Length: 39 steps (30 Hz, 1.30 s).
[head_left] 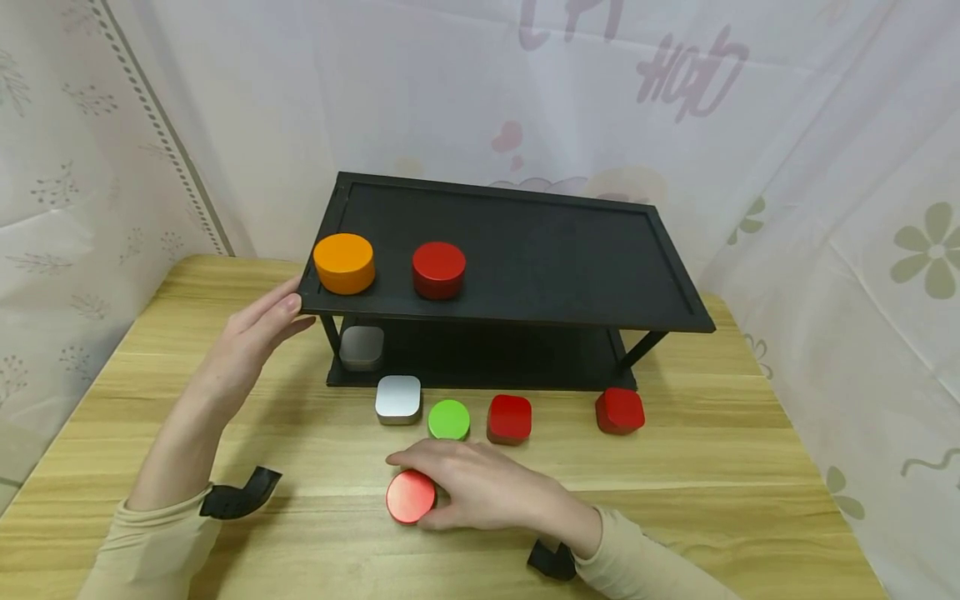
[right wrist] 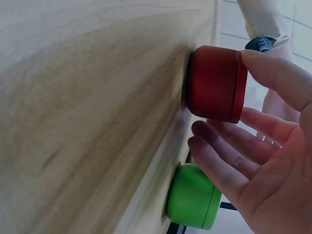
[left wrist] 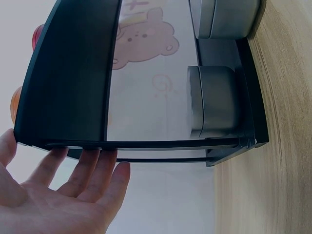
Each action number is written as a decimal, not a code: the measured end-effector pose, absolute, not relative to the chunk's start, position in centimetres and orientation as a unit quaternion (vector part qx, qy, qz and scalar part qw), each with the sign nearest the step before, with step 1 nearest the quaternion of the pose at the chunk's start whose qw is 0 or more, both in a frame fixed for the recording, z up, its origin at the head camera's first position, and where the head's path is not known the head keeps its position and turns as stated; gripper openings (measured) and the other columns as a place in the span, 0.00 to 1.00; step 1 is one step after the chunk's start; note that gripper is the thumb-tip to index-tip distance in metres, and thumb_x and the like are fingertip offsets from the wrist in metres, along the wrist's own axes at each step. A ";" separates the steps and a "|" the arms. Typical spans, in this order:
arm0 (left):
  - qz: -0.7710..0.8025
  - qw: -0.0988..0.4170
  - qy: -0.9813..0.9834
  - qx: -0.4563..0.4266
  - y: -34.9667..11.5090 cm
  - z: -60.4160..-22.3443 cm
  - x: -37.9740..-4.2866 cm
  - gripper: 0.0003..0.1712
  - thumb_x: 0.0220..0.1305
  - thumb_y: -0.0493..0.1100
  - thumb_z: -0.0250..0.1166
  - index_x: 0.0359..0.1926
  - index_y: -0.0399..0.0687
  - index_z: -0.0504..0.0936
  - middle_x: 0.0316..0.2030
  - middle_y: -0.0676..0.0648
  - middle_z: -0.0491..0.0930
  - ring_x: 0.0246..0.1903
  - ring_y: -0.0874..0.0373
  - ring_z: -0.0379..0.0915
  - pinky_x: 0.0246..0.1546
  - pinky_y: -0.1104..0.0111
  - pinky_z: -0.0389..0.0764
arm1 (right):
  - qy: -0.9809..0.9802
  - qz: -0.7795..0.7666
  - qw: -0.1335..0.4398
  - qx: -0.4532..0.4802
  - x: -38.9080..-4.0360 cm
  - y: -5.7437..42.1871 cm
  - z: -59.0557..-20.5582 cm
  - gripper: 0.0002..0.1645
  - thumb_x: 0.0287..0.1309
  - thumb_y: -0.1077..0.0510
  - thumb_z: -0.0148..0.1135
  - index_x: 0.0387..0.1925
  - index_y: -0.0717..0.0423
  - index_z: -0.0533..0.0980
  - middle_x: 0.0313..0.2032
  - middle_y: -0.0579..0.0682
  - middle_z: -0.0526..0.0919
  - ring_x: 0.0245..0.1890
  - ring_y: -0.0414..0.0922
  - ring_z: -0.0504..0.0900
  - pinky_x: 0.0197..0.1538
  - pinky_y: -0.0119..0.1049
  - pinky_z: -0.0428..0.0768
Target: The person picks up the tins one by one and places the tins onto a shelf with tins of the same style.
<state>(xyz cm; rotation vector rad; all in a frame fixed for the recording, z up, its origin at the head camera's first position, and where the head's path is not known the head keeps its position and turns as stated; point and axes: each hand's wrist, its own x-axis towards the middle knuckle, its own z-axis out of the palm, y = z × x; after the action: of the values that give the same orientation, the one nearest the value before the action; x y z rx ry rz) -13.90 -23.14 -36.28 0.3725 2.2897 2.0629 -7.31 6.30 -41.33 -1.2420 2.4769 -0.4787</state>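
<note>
My right hand (head_left: 487,487) holds a round red tin (head_left: 410,497) by its sides on the table, thumb on one side and fingers on the other. Just beyond it, a round green tin (head_left: 448,419) is partly covered by that hand. At the left end of a black two-tier shelf (head_left: 525,258), my left hand (head_left: 243,346) touches the upper board's edge with extended fingers (left wrist: 80,170). On that board, close to the left hand, sits a round orange tin (head_left: 343,265), with a round dark red tin (head_left: 439,271) to its right.
A square grey tin (head_left: 362,348) stands on the lower tier, at its left end. In front of the shelf are a square silver tin (head_left: 398,400) and two square red tins, one in the middle (head_left: 509,419), another farther right (head_left: 620,411). Printed cloth (head_left: 420,100) hangs behind.
</note>
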 end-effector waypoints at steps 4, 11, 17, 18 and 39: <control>0.675 0.014 0.726 0.130 -23.1 -36.4 -14.0 0.27 0.73 0.48 0.46 0.70 0.48 0.60 0.65 0.57 0.67 0.58 0.72 0.67 0.55 0.83 0.69 | 0.869 -0.162 0.165 -0.437 -7.3 6.3 -41.6 0.38 0.50 0.46 0.68 0.63 0.37 0.66 0.58 0.32 0.72 0.58 0.30 0.70 0.52 0.30 0.75; 0.672 0.011 0.729 0.131 -23.1 -36.5 -13.9 0.26 0.73 0.48 0.46 0.70 0.49 0.61 0.66 0.55 0.66 0.60 0.71 0.66 0.55 0.82 0.69 | 0.868 -0.162 0.164 -0.439 -7.2 6.2 -42.0 0.36 0.50 0.48 0.69 0.62 0.37 0.67 0.57 0.32 0.73 0.57 0.31 0.71 0.55 0.31 0.75; 0.675 0.014 0.727 0.126 -23.1 -36.4 -13.9 0.26 0.73 0.47 0.46 0.70 0.50 0.61 0.66 0.55 0.66 0.60 0.70 0.66 0.55 0.82 0.70 | 0.869 -0.165 0.163 -0.438 -7.2 6.1 -42.3 0.34 0.50 0.48 0.69 0.59 0.36 0.68 0.55 0.31 0.74 0.56 0.31 0.71 0.55 0.30 0.75; 0.675 0.013 0.727 0.127 -23.1 -36.4 -13.9 0.26 0.73 0.47 0.46 0.70 0.50 0.61 0.66 0.55 0.66 0.60 0.70 0.66 0.55 0.82 0.70 | 0.869 -0.165 0.162 -0.438 -7.2 6.1 -42.3 0.34 0.50 0.48 0.69 0.59 0.36 0.68 0.55 0.31 0.74 0.56 0.31 0.71 0.55 0.30 0.75; 0.666 0.010 0.735 0.127 -23.1 -36.4 -13.9 0.26 0.73 0.48 0.46 0.70 0.50 0.61 0.66 0.54 0.66 0.59 0.70 0.66 0.55 0.82 0.69 | 0.873 -0.185 0.169 -0.419 -6.9 6.1 -42.2 0.33 0.50 0.47 0.68 0.58 0.35 0.67 0.54 0.31 0.73 0.52 0.29 0.72 0.52 0.24 0.75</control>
<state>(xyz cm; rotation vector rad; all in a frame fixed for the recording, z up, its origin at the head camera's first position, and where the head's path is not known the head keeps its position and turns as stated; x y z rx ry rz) -13.89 -23.10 -36.44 0.3977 2.2938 2.0786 -6.86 6.09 -42.22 -1.1928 2.4811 -0.5259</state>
